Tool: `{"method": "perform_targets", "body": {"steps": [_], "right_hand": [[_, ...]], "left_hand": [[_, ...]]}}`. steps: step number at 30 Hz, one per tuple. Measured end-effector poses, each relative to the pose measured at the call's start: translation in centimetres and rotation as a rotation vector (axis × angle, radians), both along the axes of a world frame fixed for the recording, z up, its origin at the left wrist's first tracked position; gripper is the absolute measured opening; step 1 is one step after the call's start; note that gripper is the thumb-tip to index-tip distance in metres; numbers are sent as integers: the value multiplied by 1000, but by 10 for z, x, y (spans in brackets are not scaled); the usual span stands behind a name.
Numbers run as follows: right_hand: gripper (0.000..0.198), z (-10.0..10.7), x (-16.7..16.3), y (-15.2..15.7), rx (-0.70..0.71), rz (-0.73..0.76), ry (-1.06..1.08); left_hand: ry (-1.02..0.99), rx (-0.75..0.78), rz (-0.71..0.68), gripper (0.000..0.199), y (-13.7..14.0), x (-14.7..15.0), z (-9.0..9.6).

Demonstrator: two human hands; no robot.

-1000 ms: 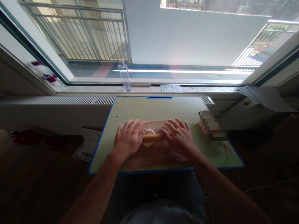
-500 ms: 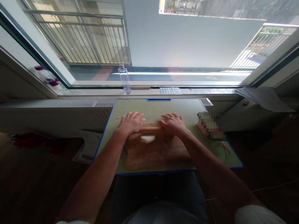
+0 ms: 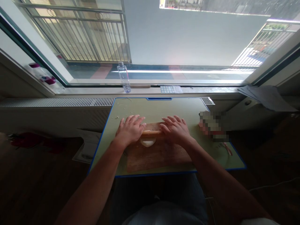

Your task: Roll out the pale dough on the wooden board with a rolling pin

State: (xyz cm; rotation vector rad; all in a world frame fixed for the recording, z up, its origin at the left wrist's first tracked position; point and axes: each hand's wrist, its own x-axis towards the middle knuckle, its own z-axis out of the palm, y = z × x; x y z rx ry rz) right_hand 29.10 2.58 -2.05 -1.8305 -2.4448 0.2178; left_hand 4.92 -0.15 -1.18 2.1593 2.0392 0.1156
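Head view: the rolling pin (image 3: 152, 134) lies crosswise over the far part of the white dough (image 3: 148, 142), on the wooden board (image 3: 157, 159). The left hand (image 3: 131, 128) and right hand (image 3: 176, 128) rest on its ends, fingers stretched forward and slightly spread. Wood surface runs from the dough to the board's near edge, just inside the table's (image 3: 182, 107) blue rim. Beyond the fingertips, tabletop extends toward the windowsill (image 3: 201, 90); a blurred-out patch (image 3: 212, 125) sits near the right edge.

Bright window (image 3: 154, 40) glare — floor (image 3: 30, 184) in deep shadow.
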Motion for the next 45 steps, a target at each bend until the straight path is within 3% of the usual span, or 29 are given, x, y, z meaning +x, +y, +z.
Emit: {"method": "perform_targets", "body": {"steps": [9, 18, 22, 26, 33, 35, 38, 43, 45], "right_hand": [[52, -1, 9, -44, 124, 58, 48], [53, -3, 21, -84, 123, 104, 97], [50, -4, 25, -81, 107, 147, 127], [28, -1, 26, -77, 104, 198, 151], [13, 1, 34, -92, 178, 275, 238], [14, 1, 44, -95, 203, 310, 280], [17, 7, 67, -94, 231, 360, 350], [18, 18, 110, -87, 253, 354, 485], [19, 19, 124, -84, 262, 288, 554]], "left_hand": [[38, 156, 6, 57, -45, 13, -1], [-4, 192, 6, 57, -87, 18, -7], [-25, 142, 20, 53, -82, 18, -2], [-95, 61, -43, 42, -62, 16, 13], [-344, -108, -84, 16, -37, 11, 36], [-515, -57, -81, 15, -35, 9, 36], [-710, 157, -36, 17, -32, 5, 27], [-705, 485, -111, 11, -35, -1, -1], [-709, 495, -172, 15, -43, -2, -13]]}}
